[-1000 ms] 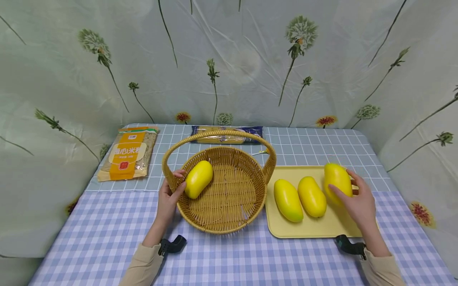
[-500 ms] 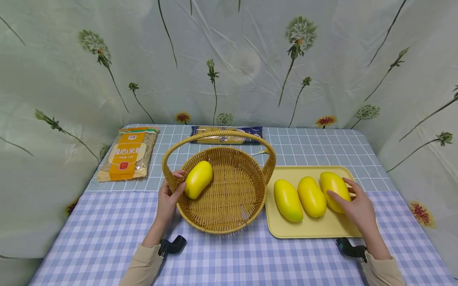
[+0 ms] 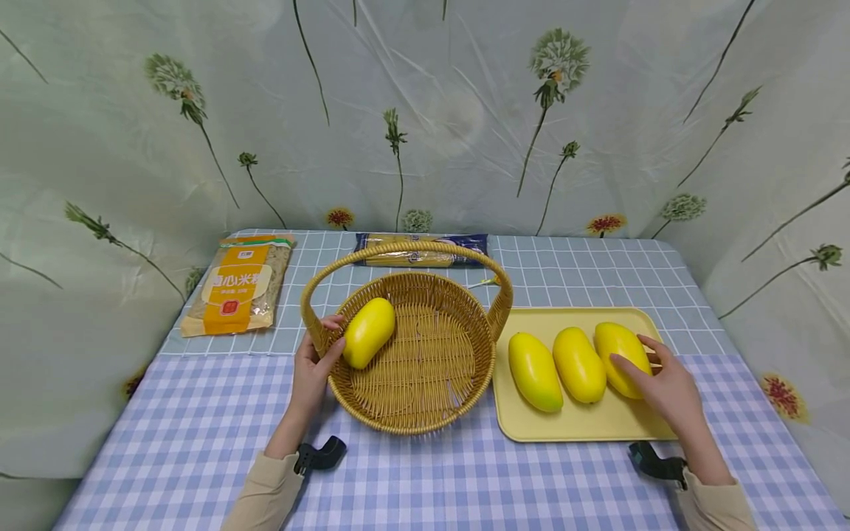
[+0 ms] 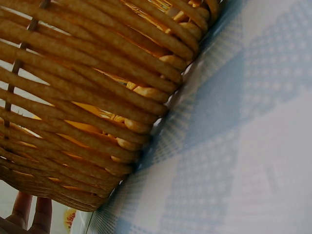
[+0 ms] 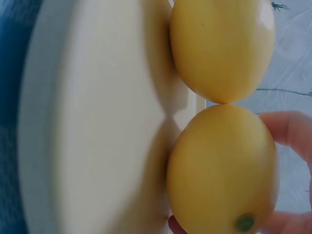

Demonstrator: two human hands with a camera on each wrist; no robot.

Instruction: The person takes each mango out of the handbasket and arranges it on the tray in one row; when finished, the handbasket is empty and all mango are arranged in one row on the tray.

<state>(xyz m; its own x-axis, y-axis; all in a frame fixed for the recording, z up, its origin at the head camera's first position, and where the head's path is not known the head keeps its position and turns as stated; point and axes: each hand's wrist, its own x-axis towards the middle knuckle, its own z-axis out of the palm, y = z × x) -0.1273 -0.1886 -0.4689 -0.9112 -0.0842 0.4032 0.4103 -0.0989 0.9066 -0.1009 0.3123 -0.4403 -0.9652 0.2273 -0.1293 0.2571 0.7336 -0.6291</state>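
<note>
In the head view my left hand (image 3: 315, 366) grips the left rim of a round wicker basket (image 3: 425, 409) with a tall arched handle, thumb over the rim by the handle's base. One yellow mango (image 3: 369, 333) lies inside against that side. From the left wrist, the woven basket wall (image 4: 87, 97) fills the view, two fingers (image 4: 41, 214) below it. On the yellow tray (image 3: 584, 431) rest three mangoes side by side. My right hand (image 3: 667, 387) holds the rightmost mango (image 3: 623, 361), thumb and fingers around it; seen from the right wrist, this mango (image 5: 222, 170) meets its neighbour (image 5: 222, 48).
A bag of grain (image 3: 237, 287) with an orange label lies at the back left. Behind the basket is a pack of pasta (image 3: 418, 258). A small yellow-tipped thing (image 3: 493, 281) lies by the handle's right side. A patterned curtain (image 3: 451, 147) hangs behind the table.
My right hand has lowered the mango onto the tray's right side, beside the other two, then shifted slightly right. The left hand and basket have stayed still.
</note>
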